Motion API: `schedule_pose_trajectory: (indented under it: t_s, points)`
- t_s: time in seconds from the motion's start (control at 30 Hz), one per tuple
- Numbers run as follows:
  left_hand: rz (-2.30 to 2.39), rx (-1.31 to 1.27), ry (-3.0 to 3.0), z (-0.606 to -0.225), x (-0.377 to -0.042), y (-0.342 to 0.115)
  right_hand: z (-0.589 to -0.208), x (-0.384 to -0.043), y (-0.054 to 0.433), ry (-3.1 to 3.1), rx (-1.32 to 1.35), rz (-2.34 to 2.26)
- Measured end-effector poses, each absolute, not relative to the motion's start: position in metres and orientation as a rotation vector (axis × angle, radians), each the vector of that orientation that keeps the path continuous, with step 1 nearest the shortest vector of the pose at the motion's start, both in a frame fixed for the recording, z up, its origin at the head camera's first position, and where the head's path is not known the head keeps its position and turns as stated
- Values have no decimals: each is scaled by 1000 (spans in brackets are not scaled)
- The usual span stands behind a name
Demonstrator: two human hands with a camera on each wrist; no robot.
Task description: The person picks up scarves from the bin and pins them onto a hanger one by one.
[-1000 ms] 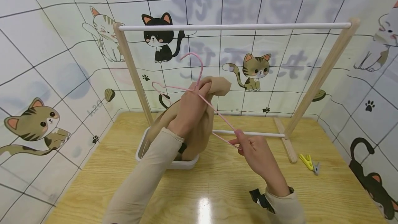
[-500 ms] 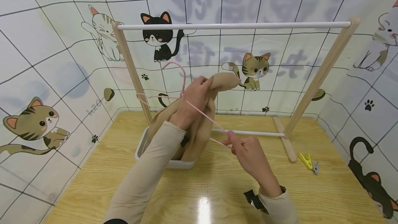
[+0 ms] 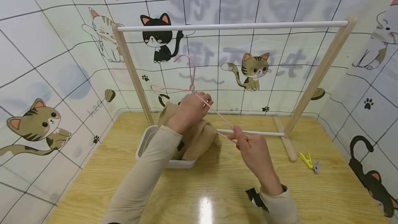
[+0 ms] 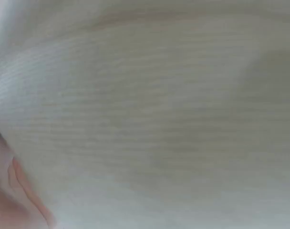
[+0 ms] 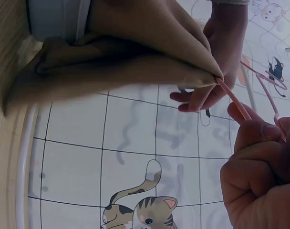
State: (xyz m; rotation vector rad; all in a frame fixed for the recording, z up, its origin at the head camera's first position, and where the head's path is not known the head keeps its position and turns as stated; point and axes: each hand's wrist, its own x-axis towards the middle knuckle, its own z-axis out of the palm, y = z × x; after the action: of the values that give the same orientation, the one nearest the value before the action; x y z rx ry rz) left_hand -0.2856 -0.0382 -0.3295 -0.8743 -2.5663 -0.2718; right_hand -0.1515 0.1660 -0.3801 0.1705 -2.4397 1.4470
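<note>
A pink clothes hanger (image 3: 193,73) stands hook up above a white tub (image 3: 181,164). My right hand (image 3: 255,149) pinches its right corner between thumb and fingers. Beige cloth (image 3: 200,139) drapes over the hanger's lower bar, its lower part in the tub and one end hanging over the tub's right side. My left hand (image 3: 192,108) is at the hanger's neck, behind the right arm of the wire. In the right wrist view the left hand's fingers (image 5: 195,100) extend loosely past the cloth, with nothing between them. Pale ribbed fabric (image 4: 159,114) fills most of the left wrist view.
A rack with a white top rail (image 3: 233,27) and wooden posts (image 3: 320,75) stands behind the hands. A yellow clothes peg (image 3: 306,160) and a grey peg (image 3: 315,167) lie on the wooden table (image 3: 217,189) at right. A cat-patterned sheet encloses the back and sides.
The upper end of the cloth, held up in my left hand before, has dropped down to the right of the tub. The hanger swung left, then back right. The right hand keeps its pinch.
</note>
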Motion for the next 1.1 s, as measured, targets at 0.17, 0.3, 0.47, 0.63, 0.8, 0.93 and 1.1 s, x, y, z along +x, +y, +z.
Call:
schedule_pose_trajectory:
  t_s: [0.17,0.3,0.47,0.63,0.8,0.93,1.1]
  points:
    - [-299,-859,-2592,-334,-281,-45,-381,-154,169,-2436,153,1450]
    - [-322,-860,-2601,-337,-278,-52,-381,-155,171,-2448,153,1444]
    - [-337,-824,-2570,-337,-269,-67,-380,-153,172,-2446,141,1429]
    - [-371,-801,-2477,-335,-258,-86,-380,-153,173,-2434,150,1435]
    - [-421,-781,-2455,-334,-250,-102,-380,-154,175,-2425,159,1441]
    - [-506,-701,-2442,-339,-244,-117,-380,-153,175,-2422,149,1462]
    - [-665,-565,-2378,-349,-238,-141,-380,-154,176,-2420,151,1463]
